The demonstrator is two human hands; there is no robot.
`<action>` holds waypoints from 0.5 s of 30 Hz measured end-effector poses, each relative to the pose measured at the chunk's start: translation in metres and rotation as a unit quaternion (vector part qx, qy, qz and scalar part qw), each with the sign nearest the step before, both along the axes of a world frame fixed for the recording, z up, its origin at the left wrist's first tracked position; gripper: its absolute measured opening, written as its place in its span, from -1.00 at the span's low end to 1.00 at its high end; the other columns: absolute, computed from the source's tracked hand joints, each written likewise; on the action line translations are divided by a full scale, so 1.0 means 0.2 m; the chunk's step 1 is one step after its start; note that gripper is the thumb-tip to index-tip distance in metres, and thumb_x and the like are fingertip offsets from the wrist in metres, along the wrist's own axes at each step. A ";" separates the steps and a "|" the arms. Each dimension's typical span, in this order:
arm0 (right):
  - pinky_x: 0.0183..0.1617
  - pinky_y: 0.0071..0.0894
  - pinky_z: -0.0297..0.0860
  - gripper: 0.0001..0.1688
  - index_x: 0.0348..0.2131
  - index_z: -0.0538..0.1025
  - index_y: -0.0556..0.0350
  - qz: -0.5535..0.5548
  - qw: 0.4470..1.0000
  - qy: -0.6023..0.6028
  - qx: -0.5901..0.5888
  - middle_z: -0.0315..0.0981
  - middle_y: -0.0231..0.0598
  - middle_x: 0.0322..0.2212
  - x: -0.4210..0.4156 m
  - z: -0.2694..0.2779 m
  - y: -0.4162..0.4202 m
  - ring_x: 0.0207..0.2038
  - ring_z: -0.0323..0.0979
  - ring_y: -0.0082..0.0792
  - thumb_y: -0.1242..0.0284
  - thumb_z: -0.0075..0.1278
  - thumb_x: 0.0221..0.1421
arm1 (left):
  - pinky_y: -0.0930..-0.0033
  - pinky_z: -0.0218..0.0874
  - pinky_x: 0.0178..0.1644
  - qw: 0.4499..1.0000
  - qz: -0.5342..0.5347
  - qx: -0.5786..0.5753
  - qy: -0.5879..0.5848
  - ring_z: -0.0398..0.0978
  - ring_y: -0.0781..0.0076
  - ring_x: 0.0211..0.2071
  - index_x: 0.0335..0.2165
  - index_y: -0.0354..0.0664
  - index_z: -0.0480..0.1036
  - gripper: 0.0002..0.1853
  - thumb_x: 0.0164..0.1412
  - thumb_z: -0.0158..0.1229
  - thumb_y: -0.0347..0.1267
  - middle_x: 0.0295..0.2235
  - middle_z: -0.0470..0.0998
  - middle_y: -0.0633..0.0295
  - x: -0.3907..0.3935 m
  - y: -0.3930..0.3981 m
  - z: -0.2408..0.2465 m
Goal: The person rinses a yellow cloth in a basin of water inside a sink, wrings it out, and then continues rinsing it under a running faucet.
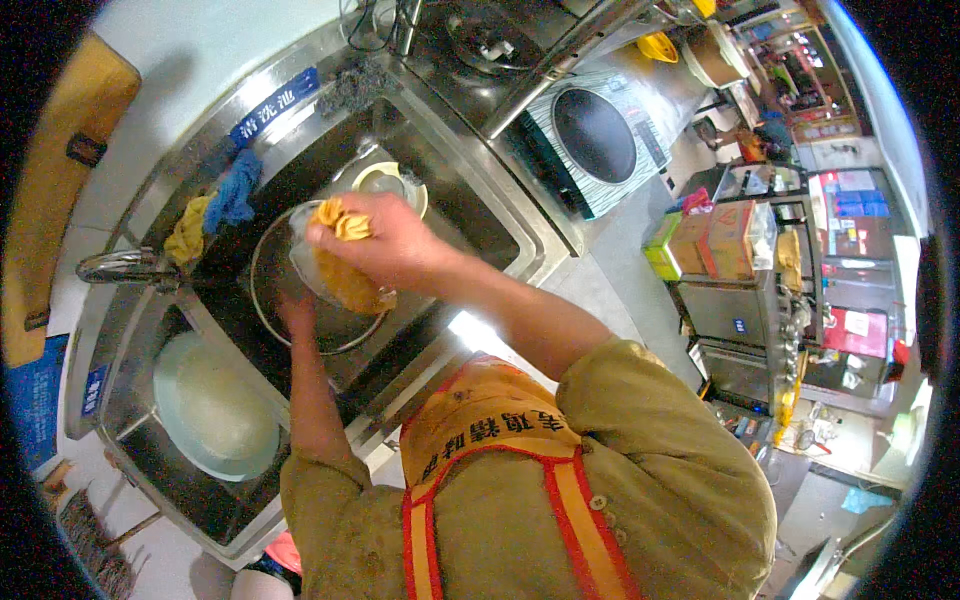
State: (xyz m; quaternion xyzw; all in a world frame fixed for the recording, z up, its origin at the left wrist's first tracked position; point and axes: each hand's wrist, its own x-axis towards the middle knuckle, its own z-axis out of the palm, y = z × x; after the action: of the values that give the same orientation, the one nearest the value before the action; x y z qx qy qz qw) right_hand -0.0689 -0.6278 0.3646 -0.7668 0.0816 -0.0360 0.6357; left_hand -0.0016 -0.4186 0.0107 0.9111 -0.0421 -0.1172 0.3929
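My right hand (390,240), blurred, is closed around a bunched yellow cloth (341,221) over the sink's larger basin. Below that hand hangs something brownish-yellow in a clear wrapping (349,281), possibly a bag; its contents are too blurred to name. My left hand (298,311) reaches into a round, metal-rimmed vessel (259,319); its fingers are dim, and whether they grip anything is unclear. A pale, ring-shaped item (414,196) sits in the basin just beyond my right hand.
The smaller basin holds a pale green tub (169,427) with whitish contents. A faucet (124,266), a yellow cloth (187,231) and a blue cloth (234,191) are at the sink's back edge. An induction cooker (592,135) stands right of the sink, with boxes (712,240) farther off.
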 end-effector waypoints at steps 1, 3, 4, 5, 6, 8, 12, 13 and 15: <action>-0.22 -0.45 0.42 -0.70 -0.26 0.59 0.12 0.004 0.999 -0.031 -0.034 0.55 -0.36 -0.43 0.00 0.08 -0.01 -0.30 0.45 -0.58 0.25 0.16 0.19 | 0.12 0.34 -0.05 1.000 -0.011 0.018 0.000 0.51 0.08 -0.11 -0.01 -0.23 0.46 -0.52 0.17 0.18 -0.18 -0.07 0.53 -0.04 -0.01 -0.02 -0.21; -0.27 -0.55 0.41 -0.72 -0.27 0.59 0.15 -0.004 0.997 -0.065 -0.035 0.56 -0.39 -0.42 -0.01 0.31 -0.04 -0.34 0.46 -0.64 0.29 0.18 0.17 | 0.06 0.33 -0.02 0.996 -0.046 0.076 -0.008 0.49 0.04 -0.07 0.02 -0.22 0.44 -0.50 0.18 0.18 -0.17 -0.03 0.49 -0.05 -0.09 -0.09 -0.53; -0.32 -0.47 0.44 -0.76 -0.30 0.59 0.15 -0.007 0.995 -0.098 -0.030 0.59 -0.33 -0.46 -0.02 0.42 -0.05 -0.40 0.50 -0.56 0.32 0.17 0.16 | 0.03 0.33 0.00 0.991 -0.060 0.117 -0.019 0.48 0.01 -0.05 0.03 -0.21 0.43 -0.49 0.18 0.17 -0.16 -0.01 0.48 -0.06 -0.13 -0.09 -0.65; -0.31 -0.51 0.44 -0.78 -0.28 0.60 0.18 -0.017 0.992 -0.126 -0.014 0.60 -0.32 -0.44 -0.02 0.48 -0.05 -0.39 0.51 -0.57 0.37 0.16 0.17 | 0.01 0.33 0.01 0.987 -0.069 0.146 -0.026 0.47 -0.01 -0.03 0.04 -0.20 0.42 -0.48 0.18 0.17 -0.15 0.01 0.46 -0.07 -0.17 -0.12 -0.74; -0.30 -0.56 0.45 -0.80 -0.28 0.60 0.16 -0.027 0.985 -0.167 -0.042 0.61 -0.35 -0.42 -0.01 0.52 -0.05 -0.39 0.52 -0.60 0.39 0.17 0.17 | -0.02 0.32 0.03 0.984 -0.060 0.165 0.002 0.45 -0.03 -0.01 0.05 -0.19 0.41 -0.47 0.19 0.16 -0.14 0.03 0.45 -0.08 -0.20 -0.07 -0.80; -0.30 -0.57 0.46 -0.81 -0.27 0.60 0.19 -0.042 0.988 -0.142 0.032 0.60 -0.37 -0.41 -0.03 0.58 -0.03 -0.40 0.51 -0.61 0.42 0.18 0.17 | -0.04 0.34 0.03 0.963 0.011 0.113 0.244 0.47 -0.06 -0.03 0.05 -0.18 0.39 -0.48 0.18 0.16 -0.15 0.02 0.46 -0.07 -0.19 0.03 -0.79; -0.29 -0.60 0.43 -0.78 -0.25 0.60 0.21 -0.083 0.995 -0.060 0.007 0.60 -0.38 -0.40 -0.06 0.42 -0.16 -0.39 0.50 -0.62 0.41 0.18 0.17 | 0.09 0.37 -0.14 0.988 -0.101 0.007 0.114 0.53 0.06 -0.20 0.01 -0.23 0.41 -0.60 0.22 0.11 -0.32 -0.23 0.55 0.04 -0.20 0.08 -0.36; -0.28 -0.60 0.43 -0.77 -0.25 0.60 0.21 -0.095 0.994 -0.055 -0.013 0.60 -0.37 -0.40 -0.07 0.35 -0.22 -0.38 0.49 -0.63 0.40 0.18 0.17 | 0.15 0.37 -0.24 0.969 -0.220 0.116 -0.002 0.55 0.17 -0.27 -0.02 -0.25 0.43 -0.65 0.24 0.09 -0.37 -0.35 0.56 0.10 -0.16 0.01 -0.04; -0.27 -0.58 0.42 -0.77 -0.26 0.60 0.19 -0.050 0.998 -0.041 -0.012 0.60 -0.39 -0.40 0.00 0.31 -0.13 -0.38 0.48 -0.63 0.37 0.17 0.19 | 0.21 0.35 -0.33 0.994 -0.030 -0.086 0.063 0.54 0.29 -0.36 -0.04 -0.25 0.45 -0.67 0.23 0.10 -0.38 -0.43 0.56 0.14 -0.15 0.26 0.29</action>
State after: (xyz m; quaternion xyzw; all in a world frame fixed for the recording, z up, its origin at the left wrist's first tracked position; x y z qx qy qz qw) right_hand -0.0686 -0.6533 0.4276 -0.7672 0.0929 -0.1004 0.6266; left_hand -0.0312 -0.3674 0.0681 0.8632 -0.0544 -0.1826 0.4675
